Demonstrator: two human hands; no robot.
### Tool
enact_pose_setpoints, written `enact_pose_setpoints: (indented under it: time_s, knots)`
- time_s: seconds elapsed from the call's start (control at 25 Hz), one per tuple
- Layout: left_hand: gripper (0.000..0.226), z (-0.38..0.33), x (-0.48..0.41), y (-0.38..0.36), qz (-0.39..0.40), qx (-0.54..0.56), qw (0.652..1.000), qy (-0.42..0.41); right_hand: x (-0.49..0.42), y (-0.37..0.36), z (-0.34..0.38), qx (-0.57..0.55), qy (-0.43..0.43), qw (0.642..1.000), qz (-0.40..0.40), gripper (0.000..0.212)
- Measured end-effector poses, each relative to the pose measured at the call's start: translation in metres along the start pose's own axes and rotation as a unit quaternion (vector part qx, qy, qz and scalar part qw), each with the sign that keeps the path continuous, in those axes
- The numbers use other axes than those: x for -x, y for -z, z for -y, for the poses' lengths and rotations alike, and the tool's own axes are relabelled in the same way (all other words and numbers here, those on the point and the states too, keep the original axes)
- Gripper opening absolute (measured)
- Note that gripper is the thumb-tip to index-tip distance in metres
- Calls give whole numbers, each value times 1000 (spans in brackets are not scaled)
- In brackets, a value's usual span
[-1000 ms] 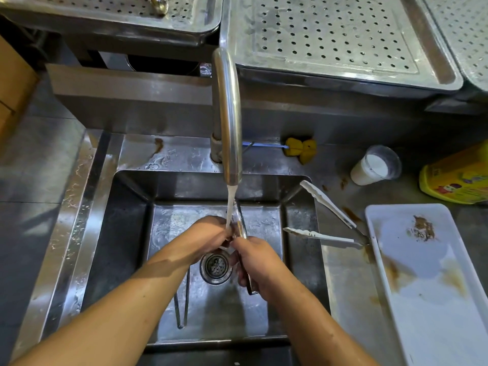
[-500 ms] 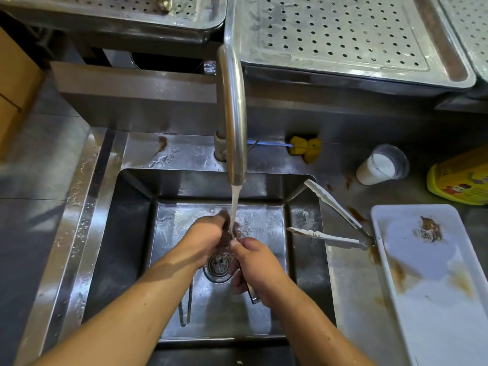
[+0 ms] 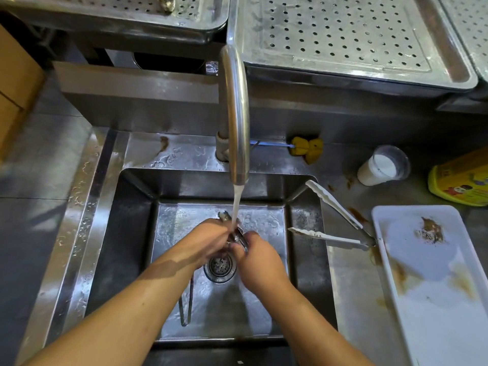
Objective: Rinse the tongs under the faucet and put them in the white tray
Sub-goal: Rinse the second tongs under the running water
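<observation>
Water runs from the faucet straight onto the tongs, which are held low in the sink, between both hands and just beyond the drain. The left hand curls over them from its side, and the right hand grips the nearer end. Both are closed round the metal with their backs to me, so the fingertips are hidden. One tip of the tongs pokes out just past the left knuckles.

Rinsing looks to be the step in hand, with the tray not yet reached. It lies well off to the right of the right hand, past the sink's edge. The next move, I'd say, calls for one hand to let go while the other lifts the tongs out of the stream and carries them rightward. They will need to pass over the white-tipped pair lying between that hand and the tray.

The tongs look like slim bare steel, wet and glinting. Most of their length is covered by the hands, so I cannot tell whether any dirt remains. Another pair lies on the sink floor under the left forearm. The tray itself carries brown smears.
</observation>
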State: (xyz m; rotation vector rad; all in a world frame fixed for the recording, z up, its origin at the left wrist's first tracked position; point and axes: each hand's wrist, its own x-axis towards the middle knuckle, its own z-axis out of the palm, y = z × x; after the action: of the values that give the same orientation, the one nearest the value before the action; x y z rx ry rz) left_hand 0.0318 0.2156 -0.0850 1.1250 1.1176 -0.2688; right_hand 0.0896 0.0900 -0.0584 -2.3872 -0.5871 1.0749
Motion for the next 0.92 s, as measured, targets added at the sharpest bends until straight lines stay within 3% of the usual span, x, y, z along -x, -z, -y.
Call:
enact_pose_setpoints:
  time_s: [0.08,0.2,0.32,0.44,0.56,0.72,0.92]
  knots:
    - [27,1,1,-3,-18,51,998,23,4,-3,0,51,17,999,-2,22]
    - [36,0,2,-7,-32,131,990,45,4,0,2,-38,3,998,45,32]
    - [54,8,8,-9,15,99,994,33,0,1,0,28,41,998,31,38]
    - [38,1,4,-12,-48,77,996,9,6,-6,-2,105,88,990,-8,44]
    - [44,-7,2,-4,-99,117,988,23,13,-12,-3,55,90,994,-4,37]
    - [52,2,9,7,50,-40,998,-15,6,-5,-2,-116,-63,989,69,40]
    - [53,2,5,2,-39,32,999,16,3,2,-5,-168,-72,980,77,26]
